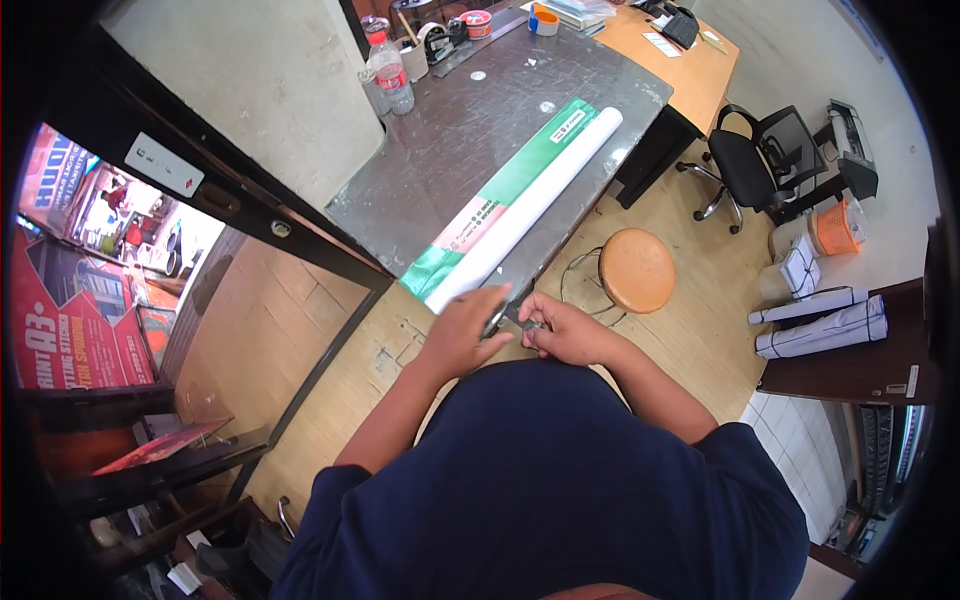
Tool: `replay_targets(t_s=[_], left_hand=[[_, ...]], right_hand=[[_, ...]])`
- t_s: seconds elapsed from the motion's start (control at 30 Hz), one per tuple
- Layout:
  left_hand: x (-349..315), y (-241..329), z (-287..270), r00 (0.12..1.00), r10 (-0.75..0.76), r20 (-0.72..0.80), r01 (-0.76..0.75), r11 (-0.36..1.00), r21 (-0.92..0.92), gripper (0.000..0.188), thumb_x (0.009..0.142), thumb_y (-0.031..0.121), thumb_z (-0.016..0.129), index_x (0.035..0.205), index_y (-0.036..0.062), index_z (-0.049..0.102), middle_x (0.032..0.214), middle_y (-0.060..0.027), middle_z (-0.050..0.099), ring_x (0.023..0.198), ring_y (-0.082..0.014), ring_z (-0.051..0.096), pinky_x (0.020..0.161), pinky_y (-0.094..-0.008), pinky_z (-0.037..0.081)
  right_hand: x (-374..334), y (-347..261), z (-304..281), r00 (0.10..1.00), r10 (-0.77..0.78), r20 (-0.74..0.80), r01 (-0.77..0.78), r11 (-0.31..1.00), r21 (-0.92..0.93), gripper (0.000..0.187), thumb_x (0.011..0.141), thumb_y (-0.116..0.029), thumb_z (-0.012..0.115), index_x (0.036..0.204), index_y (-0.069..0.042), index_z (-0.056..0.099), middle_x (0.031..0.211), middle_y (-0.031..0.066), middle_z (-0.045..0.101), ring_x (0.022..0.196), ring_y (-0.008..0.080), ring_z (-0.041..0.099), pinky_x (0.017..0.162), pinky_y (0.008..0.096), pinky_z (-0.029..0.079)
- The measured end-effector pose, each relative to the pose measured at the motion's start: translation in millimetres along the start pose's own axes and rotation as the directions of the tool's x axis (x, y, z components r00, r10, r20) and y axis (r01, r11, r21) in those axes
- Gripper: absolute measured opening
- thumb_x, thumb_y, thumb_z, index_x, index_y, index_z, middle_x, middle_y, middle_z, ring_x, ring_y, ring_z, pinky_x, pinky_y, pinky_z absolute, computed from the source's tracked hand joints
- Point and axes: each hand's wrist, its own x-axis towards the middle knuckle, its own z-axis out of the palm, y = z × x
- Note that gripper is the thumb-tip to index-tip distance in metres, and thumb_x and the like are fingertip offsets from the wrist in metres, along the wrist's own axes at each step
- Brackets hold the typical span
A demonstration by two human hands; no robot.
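Observation:
My left hand (pixel 465 328) and my right hand (pixel 565 330) come close together in front of my body, by the near edge of the dark table (pixel 450 140). Between them is a small dark object (pixel 514 314), partly covered by fingers; its kind cannot be made out. My right fingers are curled and pinch it. On its other side, my left fingers and thumb bend around it. Just beyond my left hand lies a long white roll (pixel 540 215), slanting across the table. Alongside the roll is a green and pink printed banner strip (pixel 500 190).
A plastic bottle (pixel 390 75) and a tape dispenser (pixel 445 40) stand at the table's far left. An orange round stool (pixel 637 270) is right of the table, with a black office chair (pixel 765 155) beyond. Wrapped rolls (pixel 820 325) lie at right. A dark door frame (pixel 330 255) runs along the left.

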Motion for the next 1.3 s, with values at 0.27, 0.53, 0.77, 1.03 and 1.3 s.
replay_targets(t_s=[0.27,0.53,0.77,1.03,1.3], left_hand=[[-5,-17,26,0.948,-0.303,0.096,0.316,0.935,-0.161,0.022,0.096,0.013,0.055,0.113,0.0027,0.065,0.096,-0.0123,0.074,0.084,-0.0289,0.069,0.077,-0.0377,0.052],[-32,-19,36,0.927,-0.281,0.249,0.358,0.861,-0.361,0.032,0.1,0.015,0.053,0.129,0.0032,0.06,0.119,-0.0106,0.069,0.101,-0.017,0.065,0.088,-0.0282,0.049],[0,64,-30,0.998,-0.006,0.066,0.048,0.757,-0.652,0.063,0.093,0.045,0.068,0.136,0.0008,0.053,0.142,-0.0159,0.049,0.125,-0.0267,0.053,0.106,-0.0377,0.04],[-30,54,-72,0.795,-0.346,0.498,0.604,0.525,-0.6,0.028,0.105,0.026,0.051,0.102,0.0015,0.065,0.083,0.0012,0.062,0.082,-0.0085,0.06,0.074,-0.0292,0.05],[-34,53,-65,0.889,-0.311,0.338,0.347,0.936,-0.052,0.022,0.097,0.032,0.06,0.095,0.012,0.069,0.085,-0.0115,0.068,0.083,-0.0333,0.066,0.073,-0.0429,0.051]], right_hand=[[-100,-32,-47,0.998,0.001,-0.056,0.015,0.954,0.299,0.022,0.093,-0.009,0.067,0.11,-0.005,0.054,0.077,0.0019,0.058,0.059,0.0086,0.055,0.05,0.0228,0.045],[-197,-77,-47,0.588,-0.746,-0.313,0.769,0.396,0.502,0.046,0.095,-0.021,0.058,0.135,-0.001,0.05,0.121,0.0203,0.065,0.104,0.0333,0.066,0.091,0.0499,0.053],[-78,-99,20,0.784,-0.569,-0.249,0.181,0.593,-0.785,0.036,0.083,-0.003,0.064,0.119,-0.005,0.067,0.119,0.0184,0.066,0.101,0.0358,0.066,0.082,0.0398,0.051],[-56,-56,29,0.614,-0.726,-0.309,0.091,0.454,-0.886,0.018,0.079,-0.003,0.069,0.097,-0.003,0.067,0.09,0.0131,0.062,0.083,0.0341,0.06,0.073,0.0399,0.047],[-35,-39,56,0.973,-0.206,-0.106,0.191,0.972,-0.136,0.027,0.095,-0.013,0.067,0.119,-0.007,0.058,0.092,0.0102,0.069,0.081,0.015,0.063,0.075,0.0301,0.05]])
